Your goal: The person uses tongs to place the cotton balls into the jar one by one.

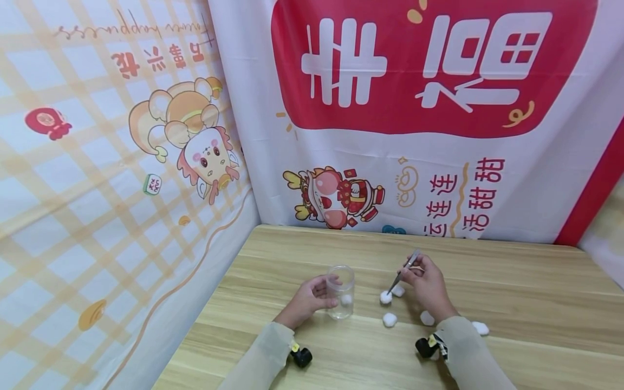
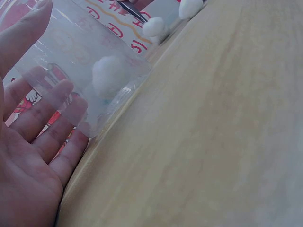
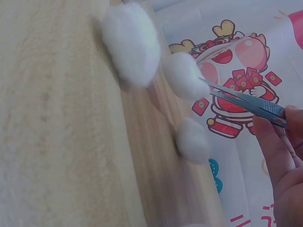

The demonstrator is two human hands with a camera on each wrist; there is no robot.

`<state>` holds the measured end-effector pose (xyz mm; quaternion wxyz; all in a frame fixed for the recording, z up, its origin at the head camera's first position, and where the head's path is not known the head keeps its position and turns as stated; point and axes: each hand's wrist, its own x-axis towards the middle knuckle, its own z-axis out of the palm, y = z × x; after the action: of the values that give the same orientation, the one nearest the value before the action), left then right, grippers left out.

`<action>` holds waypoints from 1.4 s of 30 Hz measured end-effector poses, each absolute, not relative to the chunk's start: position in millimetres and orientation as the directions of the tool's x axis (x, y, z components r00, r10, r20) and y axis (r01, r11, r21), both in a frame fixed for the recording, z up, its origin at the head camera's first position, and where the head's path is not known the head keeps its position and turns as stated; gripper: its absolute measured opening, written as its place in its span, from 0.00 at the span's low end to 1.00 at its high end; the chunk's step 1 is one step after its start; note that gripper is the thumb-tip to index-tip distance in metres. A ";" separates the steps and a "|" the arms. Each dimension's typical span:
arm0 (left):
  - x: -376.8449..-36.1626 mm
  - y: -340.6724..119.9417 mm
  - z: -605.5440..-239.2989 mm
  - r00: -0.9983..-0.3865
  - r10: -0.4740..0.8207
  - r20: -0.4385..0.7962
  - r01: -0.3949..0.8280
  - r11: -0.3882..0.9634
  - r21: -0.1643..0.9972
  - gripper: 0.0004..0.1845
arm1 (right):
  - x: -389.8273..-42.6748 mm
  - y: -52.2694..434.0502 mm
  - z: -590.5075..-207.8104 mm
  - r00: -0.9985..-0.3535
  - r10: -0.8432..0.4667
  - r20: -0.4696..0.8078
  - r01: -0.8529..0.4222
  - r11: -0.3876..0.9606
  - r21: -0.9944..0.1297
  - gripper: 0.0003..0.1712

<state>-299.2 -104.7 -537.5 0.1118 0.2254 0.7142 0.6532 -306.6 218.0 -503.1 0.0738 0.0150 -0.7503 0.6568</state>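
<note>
A clear plastic jar (image 1: 343,312) stands on the wooden table, and my left hand (image 1: 307,299) holds it from the left with the thumb and fingers around its side. One cotton ball (image 2: 109,77) lies inside the jar. My right hand (image 1: 433,288) pinches metal tweezers (image 1: 404,274) that slant down to the left. Their tips are at a second cotton ball (image 3: 184,75), which appears slightly raised beside the others in the right wrist view. Close behind it sits another cotton ball (image 1: 398,291), just left of the right hand.
Nearer the front of the table (image 1: 361,357) lies a cotton ball (image 1: 389,319). More cotton is by the right wrist, one ball (image 1: 427,318) beneath the hand and a piece (image 1: 480,327) to its right. Printed cloth walls (image 1: 253,179) border the table's back and left.
</note>
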 end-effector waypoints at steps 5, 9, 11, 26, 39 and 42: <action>-297.9 -104.3 -535.3 -0.874 0.467 0.135 0.173 0.039 0.984 0.33 | -307.0 217.8 -500.1 -0.988 0.083 0.131 -0.118 0.143 -0.983 0.19; -297.3 -104.3 -534.3 -0.873 0.468 0.136 0.174 0.040 0.984 0.33 | -307.5 217.9 -498.3 -0.988 0.089 0.127 -0.113 0.141 -0.983 0.20; -297.3 -104.2 -534.1 -0.873 0.469 0.135 0.175 0.043 0.984 0.33 | -308.0 218.5 -497.3 -0.988 0.090 0.124 -0.111 0.139 -0.984 0.21; -298.2 -104.7 -535.2 -0.871 0.474 0.128 0.169 0.044 0.985 0.33 | -308.2 220.7 -486.2 -0.994 0.074 0.086 -0.079 0.085 -0.993 0.22; -298.5 -106.2 -536.3 -0.867 0.479 0.137 0.173 0.033 0.984 0.34 | -309.7 217.6 -476.6 -0.993 0.081 0.085 -0.081 0.048 -0.996 0.21; -298.9 -106.5 -536.7 -0.866 0.480 0.137 0.179 0.041 0.983 0.34 | -310.0 217.0 -473.6 -0.992 0.089 0.083 -0.078 0.059 -0.995 0.22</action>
<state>-298.9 -106.5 -536.7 0.1156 0.2314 0.7123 0.6525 -310.0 217.0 -473.6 0.0611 -0.0039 -0.7252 0.6858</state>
